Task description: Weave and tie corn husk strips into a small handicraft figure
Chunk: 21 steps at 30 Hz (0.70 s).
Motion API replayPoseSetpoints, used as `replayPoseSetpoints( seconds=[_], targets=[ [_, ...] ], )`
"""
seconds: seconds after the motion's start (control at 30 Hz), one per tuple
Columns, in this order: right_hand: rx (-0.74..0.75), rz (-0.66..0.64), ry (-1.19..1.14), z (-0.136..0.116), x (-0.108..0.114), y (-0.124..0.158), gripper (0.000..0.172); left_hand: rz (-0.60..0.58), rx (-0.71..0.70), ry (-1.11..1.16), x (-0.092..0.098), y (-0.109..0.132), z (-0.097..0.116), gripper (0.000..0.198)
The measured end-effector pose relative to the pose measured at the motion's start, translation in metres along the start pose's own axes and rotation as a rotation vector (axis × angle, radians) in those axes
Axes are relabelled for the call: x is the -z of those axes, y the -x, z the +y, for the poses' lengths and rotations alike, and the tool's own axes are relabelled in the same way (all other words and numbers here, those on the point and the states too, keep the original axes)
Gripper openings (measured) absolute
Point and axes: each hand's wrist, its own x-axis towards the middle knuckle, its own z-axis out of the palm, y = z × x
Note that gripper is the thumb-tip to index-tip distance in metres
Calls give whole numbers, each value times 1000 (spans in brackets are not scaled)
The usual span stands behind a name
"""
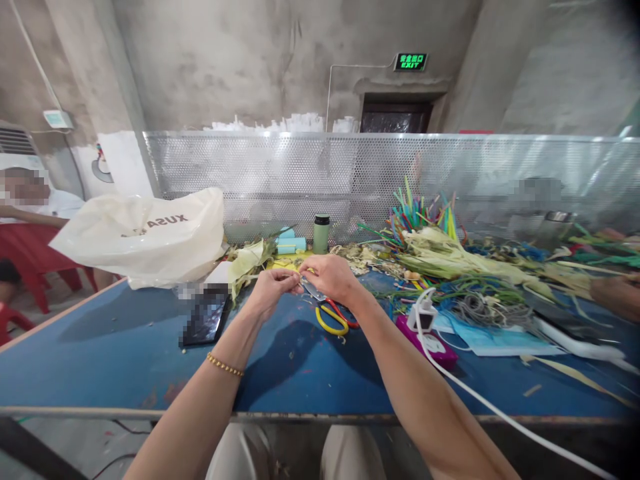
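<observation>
My left hand (273,288) and my right hand (333,277) meet just above the counter (125,347). Both grips are pinched shut on a thin pale strip (299,274) that runs between the fingertips. It is too small for me to tell what it is made of. My left wrist has a gold bracelet (225,365) on it.

Just under my right hand, at 6 o'clock, lie scissors (333,321) with one yellow handle and one red handle. Their metal tips point up toward my fingers.

At 9 o'clock from my hands a dark phone (205,313) lies flat on the counter. Past it, at 10 o'clock, sits a big pale plastic bag (145,233).

At 12 o'clock a green bottle (321,233) stands upright near the metal mesh wall (380,173).

At 2 o'clock is a pile of dry husks (450,257), with colourful sticks (420,210) poking up behind it.

At 4 o'clock a white plug (425,312) rests on a pink box (437,347), and a white cable (500,413) runs from it toward me. A blue face mask (493,340) lies just beside them.

At the far right edge another person's hand (617,295) rests by the husks. A person (30,200) sits far off at 9 o'clock.
</observation>
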Motion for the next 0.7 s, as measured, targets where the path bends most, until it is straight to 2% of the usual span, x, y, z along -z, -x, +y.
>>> replayPoseSetpoints(
  seconds=[0.4, 0.6, 0.7],
  targets=[
    [20, 34, -9, 2, -3, 1, 17, -15, -7, -18, -1, 2, 3, 20],
    [3, 89, -52, 16, -4, 1, 17, -57, -29, -85, -1, 4, 4, 17],
    [-34, 58, -78, 21, -8, 0, 16, -43, -29, -29, -1, 4, 4, 20]
  ],
)
